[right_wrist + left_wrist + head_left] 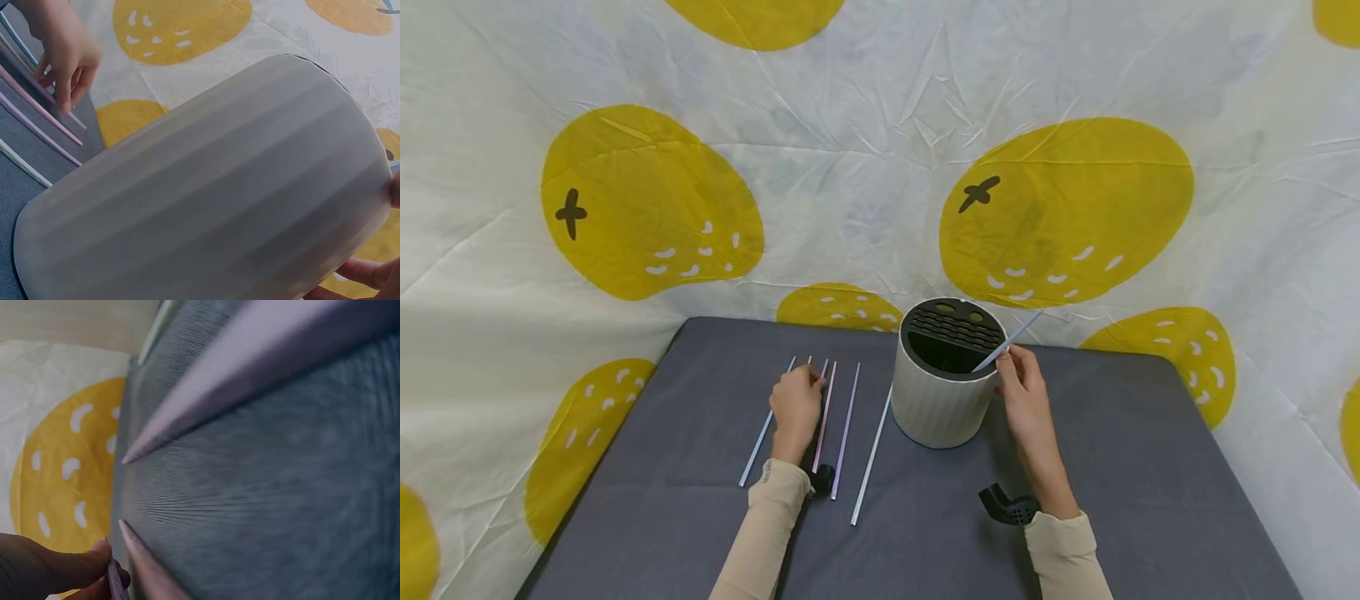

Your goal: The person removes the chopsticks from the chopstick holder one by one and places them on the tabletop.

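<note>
My left hand [796, 404] pinches a thin purple stick [116, 580] between thumb and finger, near its far end. A light blue stick [756, 452] lies to its left; a pink stick [823, 425], a lilac stick [847, 432] and a whitish stick [871, 457] lie to its right. My right hand [1024, 387] is at the right rim of a pale ribbed cylindrical holder [936, 412], its thumb and finger on another light blue stick [1018, 330]. That stick slants up and right, its lower end inside the opening. Other right fingers lie along the holder's outer wall [206, 187].
The holder's black top [957, 325] has a slotted rear part and one large front opening. Grey cloth covers the table [1150, 483]. A white curtain [850, 200] with yellow fruit prints hangs right behind the table's back edge.
</note>
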Tool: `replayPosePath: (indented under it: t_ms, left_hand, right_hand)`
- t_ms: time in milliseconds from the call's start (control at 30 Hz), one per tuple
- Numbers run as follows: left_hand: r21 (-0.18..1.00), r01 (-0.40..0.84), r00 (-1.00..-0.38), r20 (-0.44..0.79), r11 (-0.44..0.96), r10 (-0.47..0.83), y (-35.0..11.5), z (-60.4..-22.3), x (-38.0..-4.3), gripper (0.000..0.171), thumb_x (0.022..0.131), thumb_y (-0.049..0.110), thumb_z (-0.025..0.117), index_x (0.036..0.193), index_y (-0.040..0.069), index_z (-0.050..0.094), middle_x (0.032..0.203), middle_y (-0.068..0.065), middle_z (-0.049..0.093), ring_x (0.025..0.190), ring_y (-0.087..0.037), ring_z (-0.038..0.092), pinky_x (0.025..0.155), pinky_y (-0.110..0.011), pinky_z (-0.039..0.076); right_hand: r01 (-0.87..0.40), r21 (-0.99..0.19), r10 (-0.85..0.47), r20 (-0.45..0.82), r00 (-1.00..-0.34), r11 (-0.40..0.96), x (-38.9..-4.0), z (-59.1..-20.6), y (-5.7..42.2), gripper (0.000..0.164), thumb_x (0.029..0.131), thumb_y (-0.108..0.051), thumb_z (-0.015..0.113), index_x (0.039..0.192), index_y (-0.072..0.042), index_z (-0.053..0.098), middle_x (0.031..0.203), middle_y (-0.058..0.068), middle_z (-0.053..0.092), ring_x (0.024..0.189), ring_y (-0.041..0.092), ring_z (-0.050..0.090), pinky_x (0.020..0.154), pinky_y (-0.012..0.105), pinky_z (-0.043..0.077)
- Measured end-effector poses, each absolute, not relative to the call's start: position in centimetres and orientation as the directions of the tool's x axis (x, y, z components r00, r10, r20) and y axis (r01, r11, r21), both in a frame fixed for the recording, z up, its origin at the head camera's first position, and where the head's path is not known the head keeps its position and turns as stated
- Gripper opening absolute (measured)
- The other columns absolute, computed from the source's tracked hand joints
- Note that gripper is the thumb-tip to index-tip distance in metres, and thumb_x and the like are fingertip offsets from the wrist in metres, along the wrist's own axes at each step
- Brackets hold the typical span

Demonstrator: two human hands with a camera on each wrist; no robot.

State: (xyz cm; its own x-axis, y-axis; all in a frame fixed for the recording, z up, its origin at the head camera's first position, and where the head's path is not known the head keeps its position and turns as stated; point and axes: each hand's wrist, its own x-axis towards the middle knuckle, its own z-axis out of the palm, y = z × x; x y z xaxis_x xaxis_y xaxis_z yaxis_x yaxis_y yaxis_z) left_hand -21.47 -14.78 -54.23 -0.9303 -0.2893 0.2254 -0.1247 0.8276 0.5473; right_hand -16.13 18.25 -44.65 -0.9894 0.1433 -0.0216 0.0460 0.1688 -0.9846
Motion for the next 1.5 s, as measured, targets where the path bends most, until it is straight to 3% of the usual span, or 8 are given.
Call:
replayPosePath:
  t_ms: [300,567,733,900,1300,1500]
  left_hand:
    - [0.504,-0.101,-0.927,0.266,0.857,-0.266,-14.4,-54.6,-21.3,0.014,0.089,0.016,0.082,0.081,0.009,0.072,0.085,-0.014,0.074,0.077,-0.043,0.073,0.063,-0.055,0.058]
    - [0.509,-0.065,-0.914,0.315,0.858,-0.256,-14.0,-53.3,-21.0,0.013,0.101,0.021,0.068,0.1,0.009,0.074,0.097,-0.014,0.074,0.084,-0.043,0.073,0.068,-0.058,0.058]
    - [0.563,0.035,-0.914,0.352,0.826,-0.201,-13.0,-50.8,-20.3,0.018,0.105,0.027,0.065,0.112,0.013,0.073,0.104,-0.007,0.073,0.089,-0.032,0.072,0.072,-0.051,0.059]
    - [0.594,0.154,-0.896,0.421,0.79,-0.141,-11.3,-47.5,-18.9,0.022,0.104,0.025,0.067,0.122,0.012,0.071,0.112,-0.008,0.072,0.094,-0.03,0.068,0.079,-0.046,0.057]
    - [0.546,0.455,-0.787,0.616,0.704,0.031,-6.6,-42.3,-16.1,0.024,0.102,0.021,0.069,0.125,0.012,0.071,0.117,-0.005,0.071,0.11,-0.027,0.064,0.096,-0.045,0.054]
    - [0.546,0.547,-0.759,0.643,0.635,0.101,-4.3,-41.0,-15.7,0.029,0.106,0.027,0.064,0.132,0.016,0.069,0.126,-0.002,0.071,0.119,-0.023,0.063,0.103,-0.039,0.054]
  right_hand:
    - [0.03,-0.984,0.147,-0.004,-0.989,0.175,-16.0,-44.4,18.0,0.053,0.113,-0.039,0.041,0.153,-0.005,0.038,0.157,0.017,0.044,0.143,0.027,0.041,0.112,0.051,0.041]
    - [0.027,-0.984,0.145,-0.001,-0.989,0.177,-15.9,-44.3,18.1,0.054,0.113,-0.039,0.042,0.153,-0.004,0.038,0.158,0.018,0.043,0.146,0.03,0.041,0.115,0.056,0.04]
    - [0.025,-0.983,0.149,0.002,-0.989,0.182,-15.9,-44.3,18.2,0.054,0.113,-0.039,0.042,0.154,-0.004,0.038,0.158,0.018,0.044,0.146,0.029,0.041,0.115,0.055,0.04]
    - [0.025,-0.982,0.152,0.004,-0.988,0.187,-15.9,-44.3,18.1,0.055,0.113,-0.04,0.042,0.154,-0.004,0.038,0.158,0.018,0.044,0.146,0.03,0.041,0.115,0.057,0.04]
    - [0.028,-0.985,0.149,-0.002,-0.989,0.172,-15.9,-44.4,18.0,0.056,0.113,-0.04,0.041,0.155,-0.004,0.036,0.158,0.019,0.042,0.147,0.031,0.04,0.118,0.06,0.038]
    - [0.032,-0.986,0.152,-0.007,-0.988,0.166,-15.9,-44.5,18.0,0.056,0.113,-0.039,0.041,0.156,-0.004,0.035,0.159,0.019,0.041,0.147,0.031,0.039,0.119,0.06,0.038]
